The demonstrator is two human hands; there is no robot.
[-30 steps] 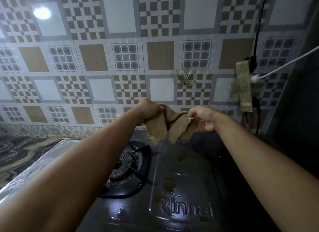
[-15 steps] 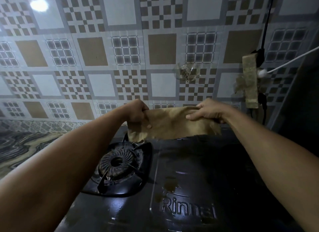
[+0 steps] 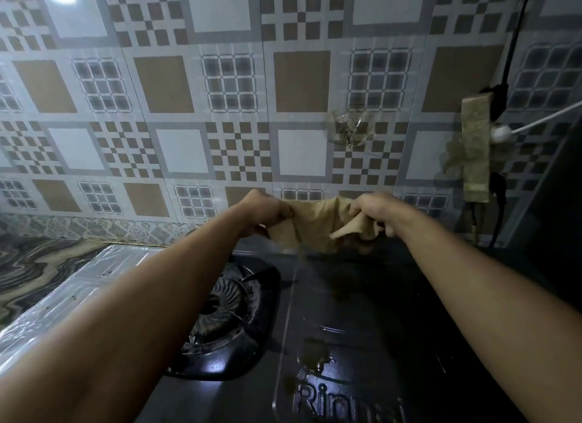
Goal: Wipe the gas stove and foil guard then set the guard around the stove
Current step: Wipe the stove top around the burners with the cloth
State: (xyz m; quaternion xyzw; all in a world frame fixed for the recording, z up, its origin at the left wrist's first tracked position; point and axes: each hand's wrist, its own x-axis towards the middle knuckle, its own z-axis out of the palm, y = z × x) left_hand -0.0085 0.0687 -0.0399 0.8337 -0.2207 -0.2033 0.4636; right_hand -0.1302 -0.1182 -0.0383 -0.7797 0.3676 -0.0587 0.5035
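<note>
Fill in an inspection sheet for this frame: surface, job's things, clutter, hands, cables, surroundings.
Surface: black gas stove, wet, brown stains near the embossed lettering; burner grimy.
Job's things: tan cloth held above the stove; foil guard lying flat to the stove's left.
Clutter: nothing seen.
Hands: left hand and right hand each grip one end of the cloth.
Cables: black cable and white cable on the wall at right.
Surroundings: patterned wall tiles; marbled counter.

Left hand and right hand both grip a tan cloth — bunched, above the black gas stove.
</note>
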